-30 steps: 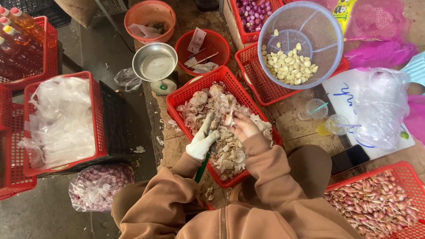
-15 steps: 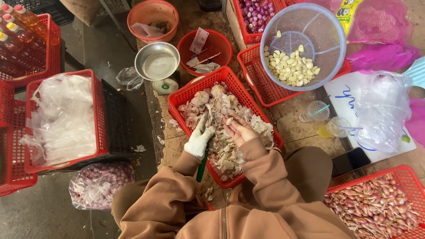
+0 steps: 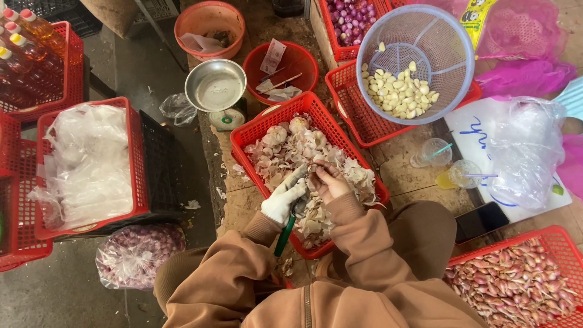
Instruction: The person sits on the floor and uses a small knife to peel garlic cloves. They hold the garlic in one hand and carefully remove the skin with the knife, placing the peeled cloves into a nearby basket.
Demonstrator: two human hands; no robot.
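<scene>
Rough stall floor crowded with baskets: a seated person peels garlic over a red basket (image 3: 258, 124) of papery skins.

The gloved left hand (image 3: 284, 199) grips a green-handled knife (image 3: 283, 234), fingers clamped round it, handle pointing down toward the basket's near edge. The bare right hand (image 3: 328, 181) has its fingers pinched together on a small garlic piece (image 3: 315, 169) above the basket's middle, touching the glove's fingertips. To my eye, good work here means keeping the blade shallow under the skin, turning the clove rather than the knife, and letting peel drop inside the basket's rim. Peeled cloves (image 3: 398, 94) lie in the blue-rimmed colander (image 3: 452, 27) beyond the far right corner.
</scene>
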